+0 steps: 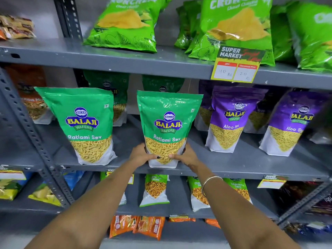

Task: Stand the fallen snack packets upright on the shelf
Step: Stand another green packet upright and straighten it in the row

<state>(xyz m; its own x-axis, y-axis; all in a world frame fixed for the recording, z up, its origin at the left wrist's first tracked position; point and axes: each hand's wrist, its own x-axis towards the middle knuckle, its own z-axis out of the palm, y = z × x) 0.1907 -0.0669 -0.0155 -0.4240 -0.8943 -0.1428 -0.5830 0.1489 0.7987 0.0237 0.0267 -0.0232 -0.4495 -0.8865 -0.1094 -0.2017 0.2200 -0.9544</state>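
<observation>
A green Ratlami Sev packet [168,123] stands upright at the front edge of the middle shelf [233,169]. My left hand [141,154] grips its lower left corner and my right hand [185,156] grips its lower right corner. A second green Ratlami Sev packet [84,123] stands upright to the left, leaning a little. Two purple Aloo Sev packets [230,119] [291,123] stand upright to the right. More green and purple packets stand behind them in shadow.
Light green chip bags [124,24] lie and lean on the top shelf, beside a yellow price tag [235,69]. A slotted grey upright [36,139] runs down the left. Lower shelves hold small green packets [155,190] and orange packets [136,225].
</observation>
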